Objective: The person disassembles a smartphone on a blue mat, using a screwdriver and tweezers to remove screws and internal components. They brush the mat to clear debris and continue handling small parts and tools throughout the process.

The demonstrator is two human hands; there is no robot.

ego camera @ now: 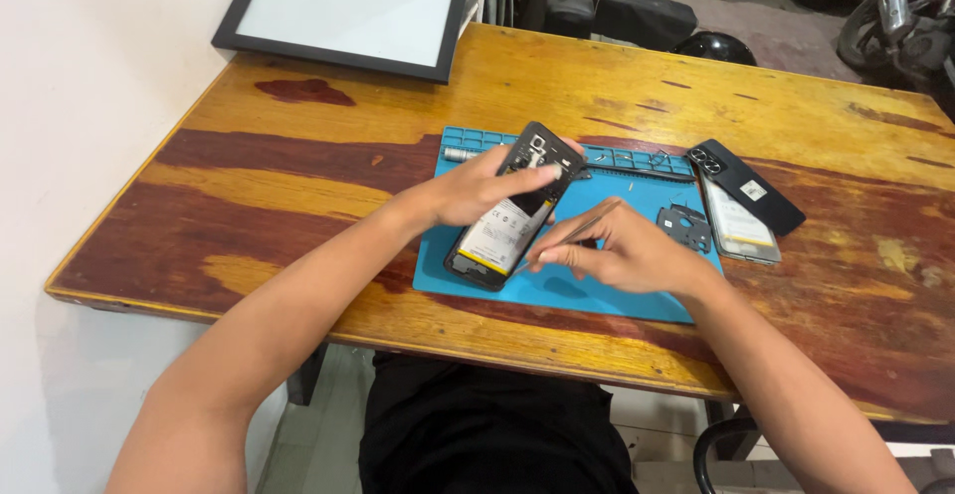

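Opened phone [512, 217] — between both hands [477, 191]

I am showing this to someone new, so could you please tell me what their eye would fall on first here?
First, the opened phone with its back off, tilted up over the blue mat in the middle of the wooden table; the left hand holds it while the right hand points a thin tool at it. Next, the black back cover right of the mat, and the black-framed panel at the table's far left corner.
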